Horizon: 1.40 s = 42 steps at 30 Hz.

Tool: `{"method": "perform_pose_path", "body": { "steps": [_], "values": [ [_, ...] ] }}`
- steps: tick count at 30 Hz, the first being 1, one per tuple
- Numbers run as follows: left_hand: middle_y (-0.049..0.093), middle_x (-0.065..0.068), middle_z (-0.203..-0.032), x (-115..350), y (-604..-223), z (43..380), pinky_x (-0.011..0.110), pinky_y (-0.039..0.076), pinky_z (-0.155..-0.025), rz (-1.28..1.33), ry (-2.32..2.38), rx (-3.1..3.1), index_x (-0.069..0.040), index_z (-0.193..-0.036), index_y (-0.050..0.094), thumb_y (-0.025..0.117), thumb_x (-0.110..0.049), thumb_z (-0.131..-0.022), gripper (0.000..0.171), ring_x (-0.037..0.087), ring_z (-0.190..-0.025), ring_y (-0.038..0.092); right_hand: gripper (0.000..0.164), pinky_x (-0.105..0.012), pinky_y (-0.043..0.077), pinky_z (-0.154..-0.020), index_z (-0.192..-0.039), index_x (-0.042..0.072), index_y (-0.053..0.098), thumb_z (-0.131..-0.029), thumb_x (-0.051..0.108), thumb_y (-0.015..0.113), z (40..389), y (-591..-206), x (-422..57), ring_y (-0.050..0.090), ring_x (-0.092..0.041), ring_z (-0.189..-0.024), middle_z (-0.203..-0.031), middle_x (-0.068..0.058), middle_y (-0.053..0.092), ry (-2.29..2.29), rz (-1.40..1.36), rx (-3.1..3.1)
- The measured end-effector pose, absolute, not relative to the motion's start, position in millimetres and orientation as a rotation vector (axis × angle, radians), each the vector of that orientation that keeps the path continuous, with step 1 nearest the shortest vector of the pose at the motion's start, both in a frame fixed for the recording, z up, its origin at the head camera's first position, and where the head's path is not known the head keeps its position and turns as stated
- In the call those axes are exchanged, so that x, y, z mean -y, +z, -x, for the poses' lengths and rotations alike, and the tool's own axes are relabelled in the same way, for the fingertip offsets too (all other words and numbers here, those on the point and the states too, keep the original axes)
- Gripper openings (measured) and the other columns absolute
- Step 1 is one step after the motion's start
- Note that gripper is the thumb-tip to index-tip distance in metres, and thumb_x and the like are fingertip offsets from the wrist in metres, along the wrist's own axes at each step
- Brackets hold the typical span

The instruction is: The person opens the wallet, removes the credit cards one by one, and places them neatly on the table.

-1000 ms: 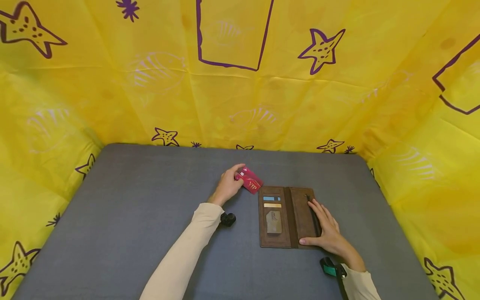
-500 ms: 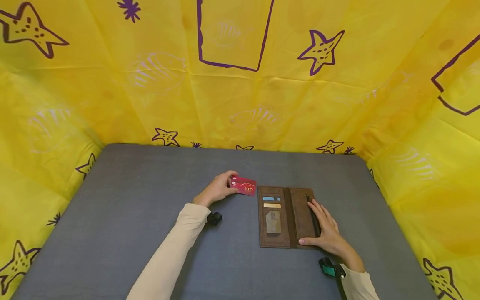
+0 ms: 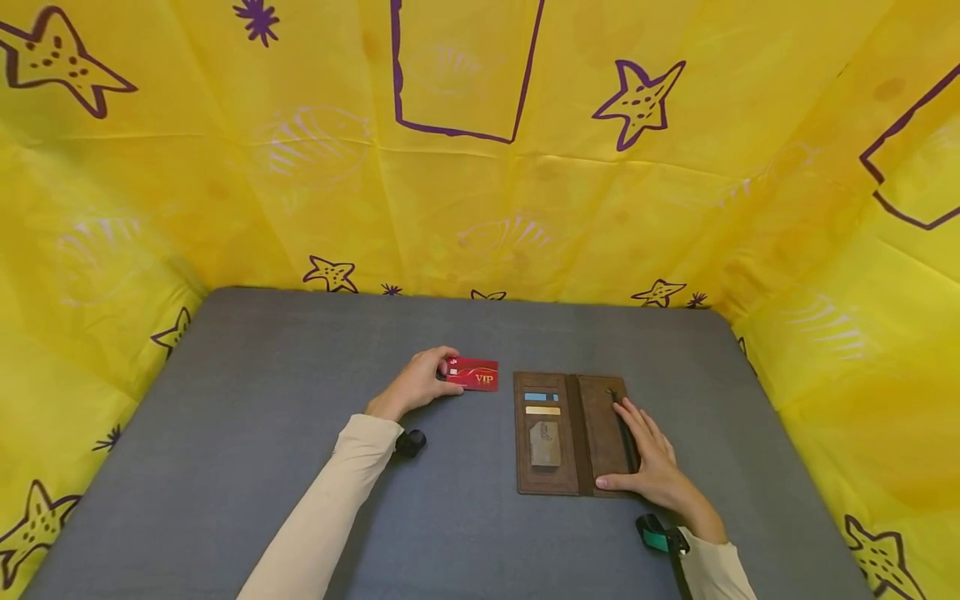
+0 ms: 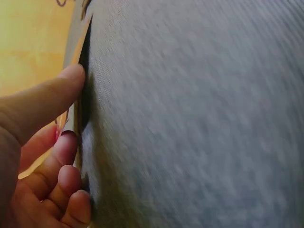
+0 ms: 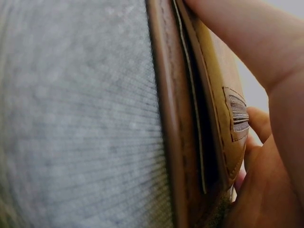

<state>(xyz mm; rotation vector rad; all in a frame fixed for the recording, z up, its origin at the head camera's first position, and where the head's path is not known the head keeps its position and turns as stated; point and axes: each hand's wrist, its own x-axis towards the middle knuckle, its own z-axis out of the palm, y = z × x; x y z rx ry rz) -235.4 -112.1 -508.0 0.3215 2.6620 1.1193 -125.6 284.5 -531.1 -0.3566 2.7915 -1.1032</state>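
Note:
A red VIP card (image 3: 478, 374) lies flat and close over the table, left of a brown long wallet (image 3: 532, 483). My left hand (image 3: 415, 385) pinches the card at its left end between thumb and fingers; the left wrist view shows the card nearly edge-on. The wallet is spread open. Its left half bears a blue card (image 3: 537, 397), a yellowish card (image 3: 543, 411) and a window pocket (image 3: 545, 444). On the right half, beside the zipper (image 5: 240, 114), rests my right hand (image 3: 654, 462), thumb and fingers spread across the leather. Its palm hides part of that half.
The grey table (image 3: 285, 400) extends around the wallet and both arms. A yellow curtain (image 3: 435, 208) with starfish drawings hangs along its back and sides. Black cameras are strapped on the left wrist (image 3: 410, 443) and right wrist (image 3: 651, 533).
My left hand has drawn the VIP card leftward, away from the wallet, and turned it from slanted to level. My right hand and the wallet stay in place.

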Motion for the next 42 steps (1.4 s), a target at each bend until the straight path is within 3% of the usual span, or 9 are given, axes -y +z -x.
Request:
{"method": "perform_pose_path", "body": {
  "steps": [5, 13, 19, 25, 42],
  "values": [
    [0.054, 0.007, -0.09, 122.2, -508.0, 238.3, 0.035, 0.039, -0.08, -0.295, 1.107, -2.724, -0.004, -0.138, 0.053, 0.078, -0.019, -0.086, 0.06, 0.02, -0.086, 0.049, 0.115, -0.075, 0.008, -0.101, -0.156, 0.017, 0.026, -0.063, 0.037, 0.091, 126.2, -531.5, -284.2, 0.005, -0.052, -0.147, -0.166, -0.014, 0.013, -1.097, 0.354, -2.797],
    [0.059, 0.019, -0.111, 139.9, -507.6, 244.1, 0.047, 0.043, -0.098, -0.204, 1.106, -2.758, -0.003, -0.144, 0.047, 0.074, -0.016, -0.089, 0.063, 0.03, -0.106, 0.052, 0.116, -0.076, 0.006, -0.101, -0.157, 0.016, 0.026, -0.063, 0.037, 0.091, 126.8, -531.0, -284.7, 0.005, -0.051, -0.147, -0.166, -0.015, 0.013, -1.098, 0.353, -2.794],
    [0.055, 0.012, -0.093, 156.0, -507.5, 246.1, 0.036, 0.041, -0.08, -0.209, 1.128, -2.756, -0.002, -0.142, 0.048, 0.074, -0.014, -0.089, 0.061, 0.025, -0.088, 0.05, 0.116, -0.077, 0.006, -0.1, -0.156, 0.016, 0.026, -0.063, 0.037, 0.092, 126.3, -531.2, -284.8, 0.005, -0.051, -0.147, -0.165, -0.015, 0.013, -1.105, 0.352, -2.795],
    [0.056, 0.014, -0.096, 178.8, -507.0, 241.2, 0.03, 0.039, -0.071, -0.2, 1.143, -2.756, -0.001, -0.142, 0.048, 0.074, -0.011, -0.088, 0.06, 0.021, -0.077, 0.048, 0.116, -0.077, 0.006, -0.101, -0.157, 0.015, 0.024, -0.065, 0.037, 0.091, 126.6, -532.6, -283.2, 0.004, -0.051, -0.147, -0.166, -0.016, 0.012, -1.112, 0.366, -2.775],
    [0.058, 0.019, -0.096, 237.2, -500.7, 231.5, 0.03, 0.041, -0.07, -0.123, 1.108, -2.788, 0.0, -0.142, 0.046, 0.072, -0.005, -0.088, 0.061, 0.024, -0.078, 0.052, 0.116, -0.076, 0.005, -0.102, -0.157, 0.018, 0.025, -0.064, 0.038, 0.091, 125.7, -534.1, -286.1, 0.004, -0.051, -0.148, -0.166, -0.012, 0.011, -1.114, 0.336, -2.768]
  ]
}}
